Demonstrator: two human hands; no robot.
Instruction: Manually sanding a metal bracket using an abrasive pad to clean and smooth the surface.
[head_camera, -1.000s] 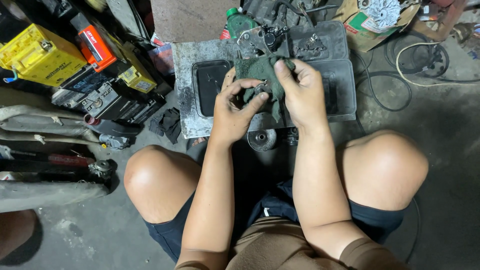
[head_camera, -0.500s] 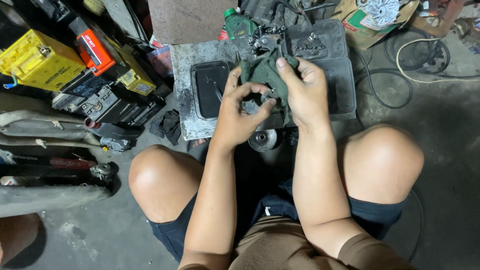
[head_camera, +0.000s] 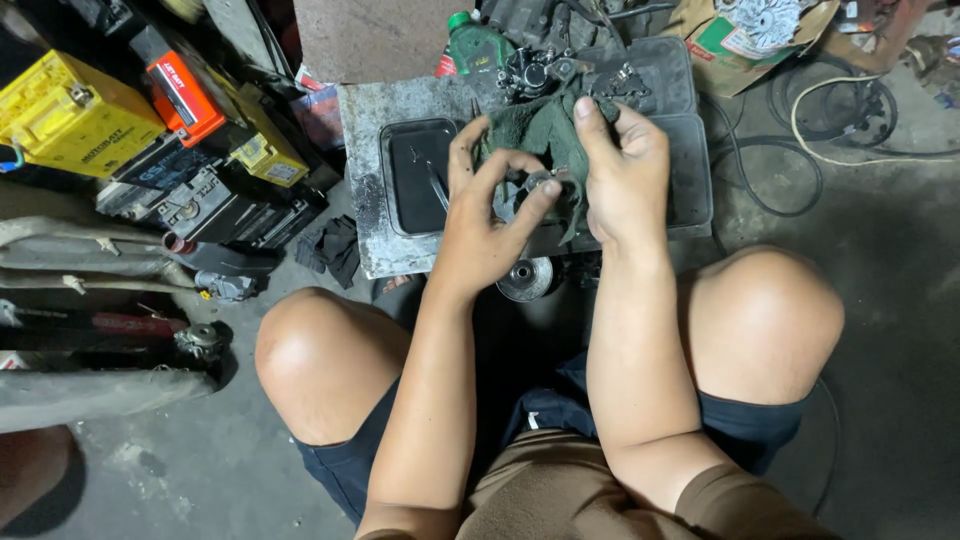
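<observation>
I squat over a grimy metal plate (head_camera: 365, 190) on the floor. My right hand (head_camera: 628, 170) grips a dark green rag (head_camera: 540, 125) wrapped round a small metal part (head_camera: 545, 182). My left hand (head_camera: 488, 225) pinches that same part from the left, thumb and forefinger on it. Both hands hover above a black rectangular tray (head_camera: 410, 175) with a thin tool lying in it. Just below my hands, a round metal disc part (head_camera: 526, 278) sits on the floor.
A second black tray (head_camera: 690, 150) holds greasy engine parts at the back, beside a green bottle (head_camera: 470, 40). Yellow, orange and black batteries (head_camera: 75, 115) are stacked at left. Grey pipes (head_camera: 80, 250), a black rag (head_camera: 335, 250) and cables (head_camera: 830, 110) lie around.
My left fingers have shifted on the part and the rag has been turned a little; the hands stay in the same place.
</observation>
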